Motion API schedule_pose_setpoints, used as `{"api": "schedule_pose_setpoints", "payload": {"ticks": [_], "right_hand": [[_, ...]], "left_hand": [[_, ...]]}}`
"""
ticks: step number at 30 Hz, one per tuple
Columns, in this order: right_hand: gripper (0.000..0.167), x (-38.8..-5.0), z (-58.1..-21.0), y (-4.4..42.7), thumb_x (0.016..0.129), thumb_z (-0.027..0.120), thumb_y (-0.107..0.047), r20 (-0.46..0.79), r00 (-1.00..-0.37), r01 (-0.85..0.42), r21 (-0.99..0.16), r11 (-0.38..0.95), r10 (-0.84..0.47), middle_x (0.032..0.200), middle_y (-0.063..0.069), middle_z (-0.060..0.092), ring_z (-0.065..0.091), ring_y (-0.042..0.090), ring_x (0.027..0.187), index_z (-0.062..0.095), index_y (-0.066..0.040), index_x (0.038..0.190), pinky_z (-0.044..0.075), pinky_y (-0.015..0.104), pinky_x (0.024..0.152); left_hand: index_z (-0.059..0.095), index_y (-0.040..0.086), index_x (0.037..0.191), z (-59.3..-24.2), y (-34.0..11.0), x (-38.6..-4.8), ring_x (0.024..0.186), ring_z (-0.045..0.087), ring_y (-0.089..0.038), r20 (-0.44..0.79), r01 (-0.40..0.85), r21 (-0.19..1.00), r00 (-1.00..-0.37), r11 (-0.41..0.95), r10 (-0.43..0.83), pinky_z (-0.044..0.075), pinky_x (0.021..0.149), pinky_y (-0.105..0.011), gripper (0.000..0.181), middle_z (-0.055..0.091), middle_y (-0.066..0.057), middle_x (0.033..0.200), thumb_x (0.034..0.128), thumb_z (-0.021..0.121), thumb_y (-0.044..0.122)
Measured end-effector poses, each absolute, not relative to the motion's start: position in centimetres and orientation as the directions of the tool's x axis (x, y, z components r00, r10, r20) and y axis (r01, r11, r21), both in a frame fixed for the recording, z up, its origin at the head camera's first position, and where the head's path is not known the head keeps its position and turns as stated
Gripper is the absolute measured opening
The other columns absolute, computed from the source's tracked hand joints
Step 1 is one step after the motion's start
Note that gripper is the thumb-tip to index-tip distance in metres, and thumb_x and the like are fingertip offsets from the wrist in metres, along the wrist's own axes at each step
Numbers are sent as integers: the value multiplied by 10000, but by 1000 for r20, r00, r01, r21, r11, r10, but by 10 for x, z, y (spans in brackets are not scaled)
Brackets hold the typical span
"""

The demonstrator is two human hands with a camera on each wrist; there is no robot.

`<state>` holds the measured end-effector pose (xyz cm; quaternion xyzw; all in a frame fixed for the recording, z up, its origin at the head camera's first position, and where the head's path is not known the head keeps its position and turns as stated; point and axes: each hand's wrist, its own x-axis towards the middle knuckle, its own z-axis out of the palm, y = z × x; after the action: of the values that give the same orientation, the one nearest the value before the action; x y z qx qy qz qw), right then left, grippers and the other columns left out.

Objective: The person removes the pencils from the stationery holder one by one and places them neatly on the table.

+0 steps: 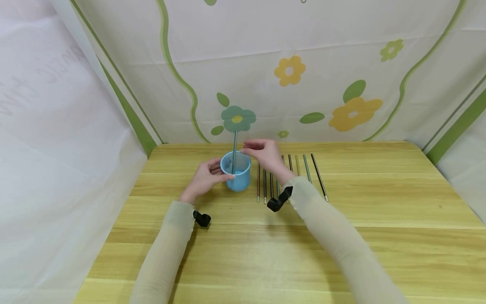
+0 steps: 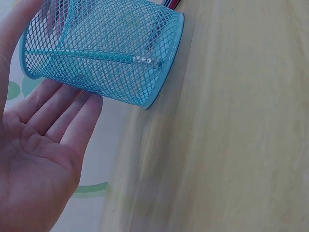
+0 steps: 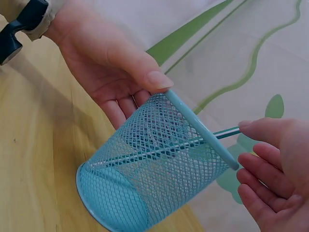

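A light blue mesh pencil cup (image 1: 239, 181) stands on the table near its back edge. My left hand (image 1: 205, 179) holds it from the left, thumb on the near side and fingers behind. Inside leans a teal pencil (image 1: 234, 147), its metal eraser end down by the base in the left wrist view. My right hand (image 1: 265, 154) is at the cup's right rim, fingers loosely bent. In the head view its fingertips are a little apart from the pencil; the right wrist view shows the thumb (image 3: 263, 129) overlapping the pencil's upper part.
Right of the cup, several pencils lie side by side on the wooden table (image 1: 235, 261), partly hidden by my right hand and wrist. A black pencil (image 1: 319, 177) is at the row's right end. Behind the table hangs a flower-patterned cloth (image 1: 243, 76).
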<state>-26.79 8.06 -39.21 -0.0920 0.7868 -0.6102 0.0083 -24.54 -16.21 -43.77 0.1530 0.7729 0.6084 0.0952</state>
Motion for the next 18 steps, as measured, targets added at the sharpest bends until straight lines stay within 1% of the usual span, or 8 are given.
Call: {"api": "schedule_pose_setpoints", "payload": {"ticks": [4, 8, 13, 18], "right_hand": [[354, -272, -393, 72, 903, 816, -274, 85, -983, -123, -964, 235, -165, 1149, -23, 739, 673, 149, 1075, 749, -155, 1229, 529, 359, 979], [353, -275, -394, 65, 906, 813, -262, 80, -981, -119, -967, 225, -177, 1138, -17, 741, 671, 159, 1084, 748, -141, 1232, 530, 376, 979], [347, -279, -397, 59, 925, 792, -227, 76, -980, -116, -969, 218, -184, 1151, 10, 738, 658, 178, 1107, 735, -114, 1249, 536, 375, 969], [323, -280, -399, 56, 929, 786, -217, 69, -981, -108, -971, 214, -180, 1131, 24, 740, 655, 186, 1097, 744, -100, 1227, 539, 386, 959]], "left_hand": [[565, 14, 1406, -438, -162, -244, 1229, 604, -287, 47, 129, 968, -935, 214, 351, 503, 1032, -377, 638, 624, -143, 1342, 862, 852, 185], [560, 19, 1415, -437, -162, -243, 1229, 606, -283, 50, 132, 969, -932, 208, 359, 506, 1028, -373, 659, 626, -135, 1343, 859, 856, 213], [572, 18, 1396, -437, -161, -243, 1228, 605, -285, 48, 127, 971, -932, 200, 360, 509, 1025, -366, 626, 627, -137, 1336, 864, 851, 195], [569, 16, 1399, -436, -161, -243, 1243, 595, -305, 40, 119, 972, -933, 201, 357, 501, 1035, -376, 614, 615, -162, 1352, 871, 842, 168]]}}
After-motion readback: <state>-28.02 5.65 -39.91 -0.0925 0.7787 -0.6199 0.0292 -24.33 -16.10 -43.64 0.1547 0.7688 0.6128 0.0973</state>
